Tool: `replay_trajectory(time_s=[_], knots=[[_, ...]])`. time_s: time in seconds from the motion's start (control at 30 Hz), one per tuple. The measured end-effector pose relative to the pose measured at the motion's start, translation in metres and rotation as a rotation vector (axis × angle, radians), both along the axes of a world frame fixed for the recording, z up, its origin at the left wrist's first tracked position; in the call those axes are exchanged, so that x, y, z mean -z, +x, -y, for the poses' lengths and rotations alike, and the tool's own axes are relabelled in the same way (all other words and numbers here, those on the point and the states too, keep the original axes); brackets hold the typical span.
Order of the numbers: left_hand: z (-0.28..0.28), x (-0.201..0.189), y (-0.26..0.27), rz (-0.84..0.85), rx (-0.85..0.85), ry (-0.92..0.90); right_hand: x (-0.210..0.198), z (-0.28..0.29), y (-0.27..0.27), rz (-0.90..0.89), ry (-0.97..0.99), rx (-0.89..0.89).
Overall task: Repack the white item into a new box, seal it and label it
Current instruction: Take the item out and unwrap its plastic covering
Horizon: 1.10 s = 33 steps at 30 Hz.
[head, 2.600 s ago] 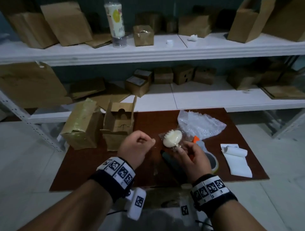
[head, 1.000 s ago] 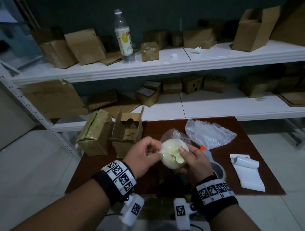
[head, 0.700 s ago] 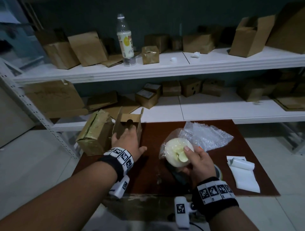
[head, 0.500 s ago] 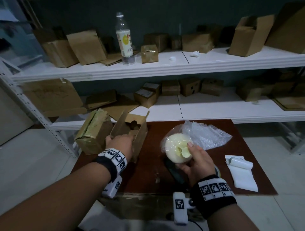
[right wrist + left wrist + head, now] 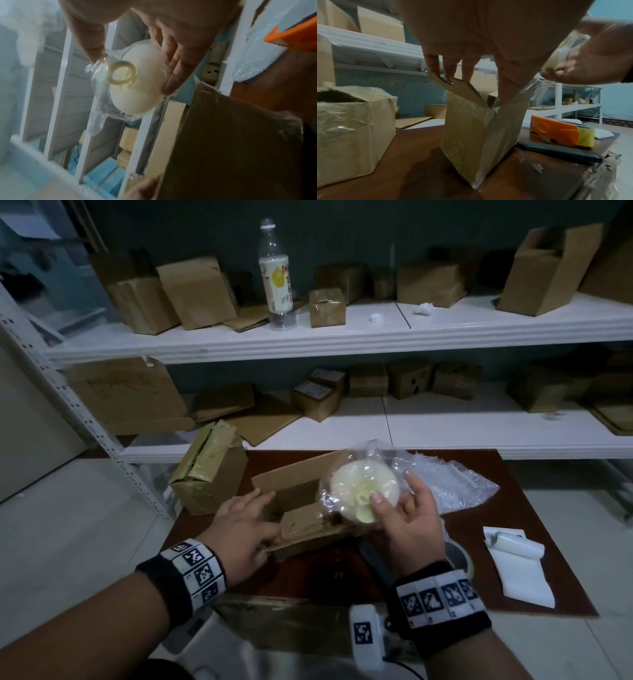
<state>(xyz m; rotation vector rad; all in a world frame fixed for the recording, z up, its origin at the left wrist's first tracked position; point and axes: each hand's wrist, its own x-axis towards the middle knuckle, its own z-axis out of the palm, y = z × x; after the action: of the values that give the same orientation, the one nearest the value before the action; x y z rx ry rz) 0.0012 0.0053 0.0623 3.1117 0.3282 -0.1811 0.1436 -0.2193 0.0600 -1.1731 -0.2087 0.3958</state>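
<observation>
The white round item (image 5: 356, 487), wrapped in a clear plastic bag, is held by my right hand (image 5: 394, 487) between thumb and fingers, just above the right rim of the open cardboard box (image 5: 298, 501). In the right wrist view the item (image 5: 137, 94) shows a ring on its face, with the box (image 5: 231, 142) below it. My left hand (image 5: 270, 522) grips the box's near side. The left wrist view shows this hand (image 5: 471, 86) with fingers over a raised flap and the thumb at the corner of the box (image 5: 479, 128).
A taped old box (image 5: 209, 470) stands left of the open one on the brown board (image 5: 513, 508). Bubble wrap (image 5: 452, 481) lies behind my right hand. An orange tape dispenser (image 5: 561, 132), a dark cutter (image 5: 556, 151) and white label sheets (image 5: 517, 566) lie to the right. Shelves with cartons stand behind.
My left hand let go of the bagged item, took hold of the open box and pulled it toward the middle. My right hand carried the item over the box's rim.
</observation>
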Motion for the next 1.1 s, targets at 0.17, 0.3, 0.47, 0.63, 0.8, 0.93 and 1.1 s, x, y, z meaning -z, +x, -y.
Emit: replay_trajectory(time_s=[0.17,0.3,0.47,0.63,0.8,0.93,1.1], knots=[[0.003,-0.002,0.003,-0.024,0.008,-0.022,0.015,-0.028,-0.011,0.312,-0.325,-0.022],[0.005,-0.003,0.004,-0.04,0.004,-0.05,0.026,-0.046,-0.007,0.594,-0.682,-0.012],[0.003,-0.004,0.007,-0.048,-0.006,-0.074,0.032,-0.054,-0.009,0.835,-0.905,-0.17],[-0.002,-0.001,0.01,-0.029,-0.017,-0.06,0.038,-0.047,-0.004,0.91,-0.857,-0.065],[-0.004,-0.003,0.014,-0.063,-0.02,0.03,0.034,-0.035,0.012,0.72,-0.928,0.155],[0.002,-0.003,0.013,0.13,-0.143,0.036,0.039,-0.031,0.018,0.48,-0.859,0.001],[0.001,0.005,0.007,0.464,-0.475,-0.278,0.04,-0.029,0.019,0.422,-0.826,-0.029]])
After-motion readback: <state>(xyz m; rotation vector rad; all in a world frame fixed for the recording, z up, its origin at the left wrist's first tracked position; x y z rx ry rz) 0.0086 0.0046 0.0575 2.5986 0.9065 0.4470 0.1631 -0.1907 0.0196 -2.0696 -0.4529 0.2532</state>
